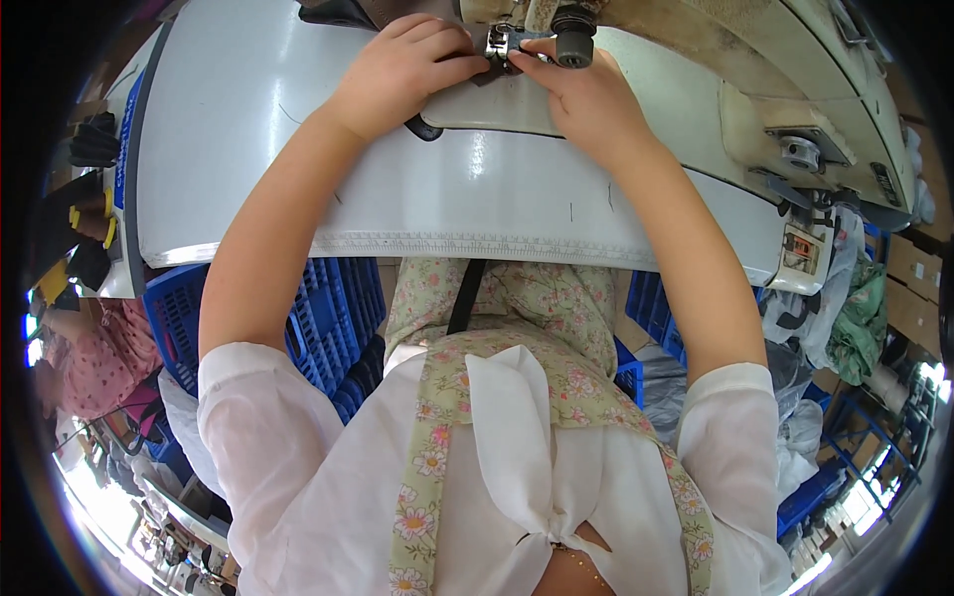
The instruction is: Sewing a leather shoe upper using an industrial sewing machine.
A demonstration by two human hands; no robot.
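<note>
A sewing machine (696, 45) stands at the far side of the white table, its metal presser foot (499, 42) between my hands. Just left of the foot, my left hand (397, 74) is closed, fingers curled and thumb reaching to the foot, on a dark brown piece of material (484, 78). More dark material (397, 10) shows behind that hand at the top edge. From the right, my right hand (596, 104) comes up against the foot with thumb and finger close together. What they pinch, if anything, is hidden, and the machine's dark knob (574, 45) covers part of the hand.
A ruler strip (477, 244) runs along the near edge of the white table (238, 149). Blue plastic crates (333, 308) stand below it. Plastic bags (795, 368) hang or lie at the right. Another person's pink sleeve (109, 358) shows at the far left. Loose threads lie on the tabletop.
</note>
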